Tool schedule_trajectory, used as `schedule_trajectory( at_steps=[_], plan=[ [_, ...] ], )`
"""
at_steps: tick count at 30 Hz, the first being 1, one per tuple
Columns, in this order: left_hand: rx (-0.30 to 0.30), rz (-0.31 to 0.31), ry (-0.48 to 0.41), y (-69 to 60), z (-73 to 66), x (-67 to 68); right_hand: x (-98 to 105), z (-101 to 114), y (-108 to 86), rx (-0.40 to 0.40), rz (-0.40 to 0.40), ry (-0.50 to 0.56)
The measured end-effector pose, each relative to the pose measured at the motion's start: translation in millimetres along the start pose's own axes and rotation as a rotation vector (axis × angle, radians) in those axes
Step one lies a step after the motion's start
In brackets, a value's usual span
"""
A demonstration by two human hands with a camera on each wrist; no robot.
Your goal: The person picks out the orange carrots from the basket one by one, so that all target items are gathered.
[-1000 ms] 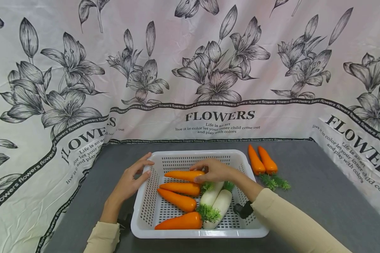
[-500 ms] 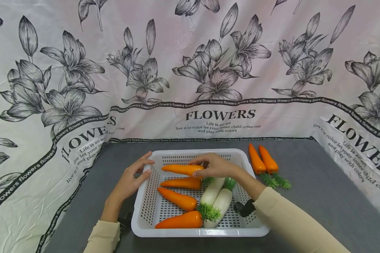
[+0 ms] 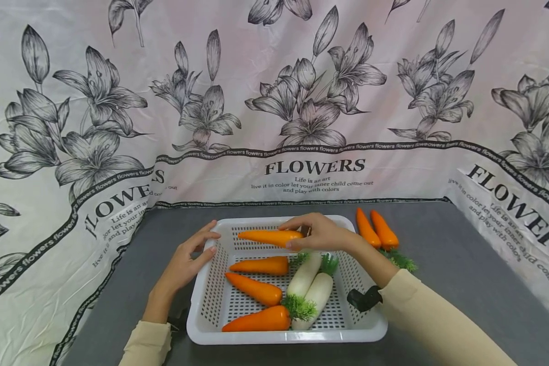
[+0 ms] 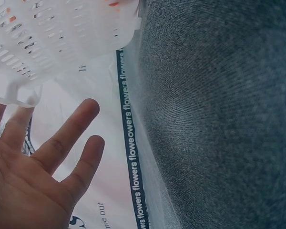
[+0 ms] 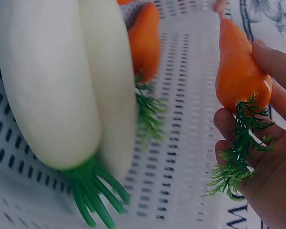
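Observation:
My right hand [image 3: 317,234] grips an orange carrot [image 3: 269,237] by its thick end, above the far part of the white basket [image 3: 288,337]. In the right wrist view the fingers of my right hand [image 5: 271,129] curl round that carrot [image 5: 238,71], its green leaves hanging over them. My left hand [image 3: 186,259] rests on the basket's left rim; in the left wrist view its fingers are spread, some at the rim [image 4: 19,100]. Inside the basket lie several carrots [image 3: 256,288] on the left and two white radishes [image 3: 319,295] beside them.
Two more carrots [image 3: 384,230] with green leaves lie on the grey table [image 3: 448,274], right of the basket. Behind the table hangs a white cloth [image 3: 238,178] with printed flowers, which also runs along both sides.
My right hand has lifted the farthest carrot off the basket's bottom and moved it away from me, slightly right. The left hand has stayed at the rim.

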State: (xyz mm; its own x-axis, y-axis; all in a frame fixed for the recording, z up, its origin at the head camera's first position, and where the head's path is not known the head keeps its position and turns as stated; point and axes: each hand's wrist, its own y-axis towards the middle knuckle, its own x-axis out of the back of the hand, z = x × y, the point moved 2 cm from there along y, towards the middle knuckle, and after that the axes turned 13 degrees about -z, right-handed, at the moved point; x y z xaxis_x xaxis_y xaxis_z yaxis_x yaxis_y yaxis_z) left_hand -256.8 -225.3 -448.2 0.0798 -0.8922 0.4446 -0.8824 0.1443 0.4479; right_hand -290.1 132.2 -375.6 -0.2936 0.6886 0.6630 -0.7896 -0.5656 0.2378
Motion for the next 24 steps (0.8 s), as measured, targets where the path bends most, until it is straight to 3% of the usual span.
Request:
schedule_trajectory(
  at_steps=[6,12,24],
  plan=[
    [0.009,0.003,-0.011,-0.7,-0.2,0.3,27.3,0.9,-10.3,-0.022,-0.072,-0.039],
    [-0.001,0.005,-0.005,0.8,-0.3,0.7,56.3,-2.0,-26.2,-0.136,-0.136,-0.042],
    [-0.006,0.000,0.007,0.2,-2.1,0.5,97.4,-27.8,-63.1,-0.245,-0.286,-0.055]
  ],
)
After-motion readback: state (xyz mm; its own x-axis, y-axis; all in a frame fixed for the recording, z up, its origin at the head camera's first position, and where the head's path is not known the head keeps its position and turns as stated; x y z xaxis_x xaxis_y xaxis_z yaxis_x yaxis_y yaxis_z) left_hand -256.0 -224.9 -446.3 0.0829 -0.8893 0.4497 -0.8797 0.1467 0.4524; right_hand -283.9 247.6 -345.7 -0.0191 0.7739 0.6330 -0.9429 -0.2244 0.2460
